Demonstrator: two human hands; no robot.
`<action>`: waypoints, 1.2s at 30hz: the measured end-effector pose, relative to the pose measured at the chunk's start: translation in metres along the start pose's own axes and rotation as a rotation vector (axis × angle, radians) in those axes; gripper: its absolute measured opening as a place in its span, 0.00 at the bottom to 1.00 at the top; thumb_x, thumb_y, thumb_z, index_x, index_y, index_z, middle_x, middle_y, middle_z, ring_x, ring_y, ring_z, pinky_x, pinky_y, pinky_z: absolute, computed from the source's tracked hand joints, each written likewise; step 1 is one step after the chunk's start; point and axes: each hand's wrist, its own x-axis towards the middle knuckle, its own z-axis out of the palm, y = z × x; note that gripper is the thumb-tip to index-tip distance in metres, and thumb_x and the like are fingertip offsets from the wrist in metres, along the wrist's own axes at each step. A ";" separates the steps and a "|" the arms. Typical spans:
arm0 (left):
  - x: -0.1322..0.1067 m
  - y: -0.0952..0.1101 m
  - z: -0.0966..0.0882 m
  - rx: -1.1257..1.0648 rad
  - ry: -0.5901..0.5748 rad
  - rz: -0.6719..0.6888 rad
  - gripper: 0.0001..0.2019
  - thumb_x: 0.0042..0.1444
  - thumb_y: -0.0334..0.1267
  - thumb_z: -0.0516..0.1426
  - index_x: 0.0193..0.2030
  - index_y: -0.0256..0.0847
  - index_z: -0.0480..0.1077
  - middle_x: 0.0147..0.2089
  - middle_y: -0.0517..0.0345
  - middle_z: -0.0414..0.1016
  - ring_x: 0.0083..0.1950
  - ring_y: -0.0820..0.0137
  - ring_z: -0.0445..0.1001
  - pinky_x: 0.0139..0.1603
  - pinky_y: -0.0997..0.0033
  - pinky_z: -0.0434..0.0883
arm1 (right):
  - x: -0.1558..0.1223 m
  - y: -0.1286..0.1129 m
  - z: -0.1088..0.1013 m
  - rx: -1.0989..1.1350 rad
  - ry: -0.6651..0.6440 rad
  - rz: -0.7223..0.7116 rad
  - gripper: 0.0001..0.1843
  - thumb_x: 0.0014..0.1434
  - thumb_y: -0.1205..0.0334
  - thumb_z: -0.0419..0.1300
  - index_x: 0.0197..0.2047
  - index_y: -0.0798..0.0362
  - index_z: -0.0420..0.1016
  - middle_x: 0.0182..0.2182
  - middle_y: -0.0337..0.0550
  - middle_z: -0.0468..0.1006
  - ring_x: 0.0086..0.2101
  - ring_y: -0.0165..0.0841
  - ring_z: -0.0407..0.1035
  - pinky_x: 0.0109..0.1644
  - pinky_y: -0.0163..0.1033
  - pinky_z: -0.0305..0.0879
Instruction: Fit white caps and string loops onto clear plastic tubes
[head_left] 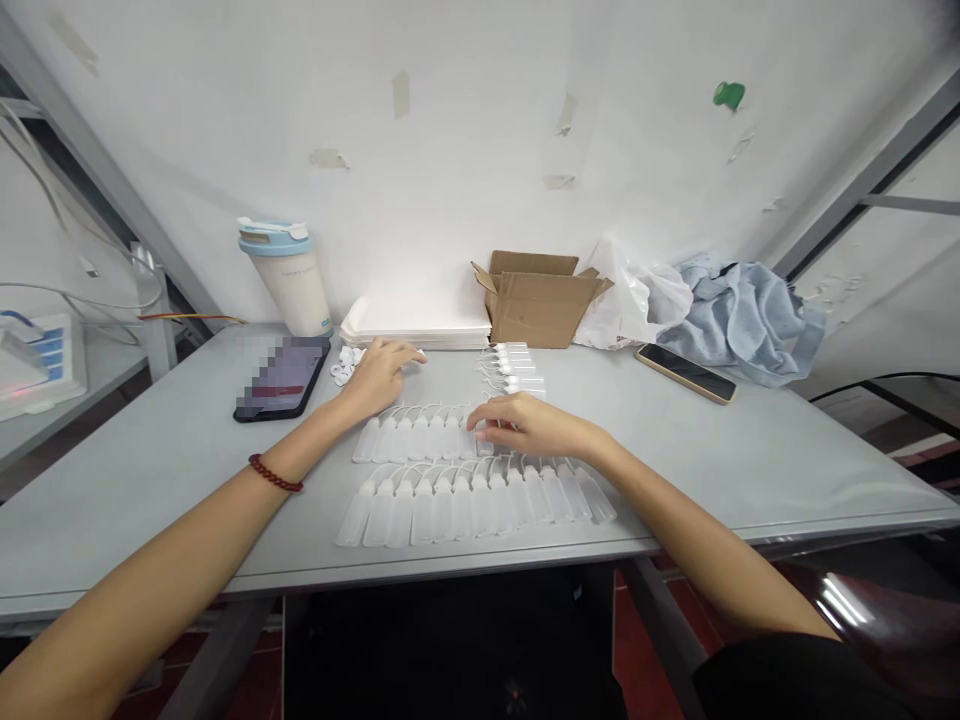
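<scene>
Two rows of small clear plastic bottles with white caps and thin cords lie on the table: a longer front row (457, 505) and a shorter row (412, 438) behind it. My right hand (525, 424) hovers at the right end of the shorter row, its fingers bent and a little apart. Under its fingertips lies one bottle (484, 448), its top hidden by the hand. My left hand (380, 375) reaches out flat, fingers stretched to the right, beside a pile of small white pieces (343, 368). More capped bottles (517, 368) lie sideways beyond my right hand.
A phone (289, 378) and a blue-lidded cup (289, 275) stand at the left. Along the wall are a white stack (420, 325), an open cardboard box (536, 308), a plastic bag (634, 295) and a blue cloth (750, 320). Another phone (686, 374) lies right.
</scene>
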 end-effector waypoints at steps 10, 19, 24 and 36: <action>0.000 0.026 -0.008 -0.352 0.077 -0.218 0.17 0.47 0.29 0.47 0.38 0.42 0.74 0.46 0.54 0.78 0.50 0.61 0.72 0.49 0.60 0.69 | -0.001 0.002 -0.003 0.066 -0.031 0.072 0.11 0.64 0.62 0.52 0.40 0.55 0.76 0.20 0.34 0.69 0.21 0.25 0.59 0.28 0.32 0.56; 0.001 0.041 -0.018 -0.751 0.056 -0.402 0.11 0.48 0.46 0.60 0.30 0.40 0.68 0.34 0.58 0.74 0.33 0.70 0.71 0.38 0.68 0.70 | 0.000 0.009 -0.001 0.093 -0.111 0.138 0.13 0.64 0.58 0.52 0.40 0.53 0.76 0.17 0.34 0.70 0.20 0.27 0.64 0.28 0.32 0.58; 0.000 0.043 -0.015 -0.881 0.052 -0.442 0.16 0.46 0.47 0.63 0.25 0.40 0.63 0.27 0.60 0.72 0.30 0.72 0.69 0.33 0.71 0.68 | 0.001 0.010 0.000 0.071 -0.068 0.120 0.12 0.64 0.60 0.52 0.37 0.54 0.76 0.19 0.34 0.70 0.21 0.26 0.67 0.30 0.32 0.59; -0.010 0.077 -0.021 -0.992 -0.228 -0.409 0.16 0.47 0.49 0.64 0.33 0.39 0.69 0.24 0.58 0.76 0.25 0.71 0.71 0.31 0.68 0.70 | 0.001 0.005 -0.001 0.217 0.281 0.016 0.05 0.63 0.61 0.55 0.37 0.52 0.70 0.24 0.34 0.68 0.25 0.26 0.64 0.33 0.33 0.60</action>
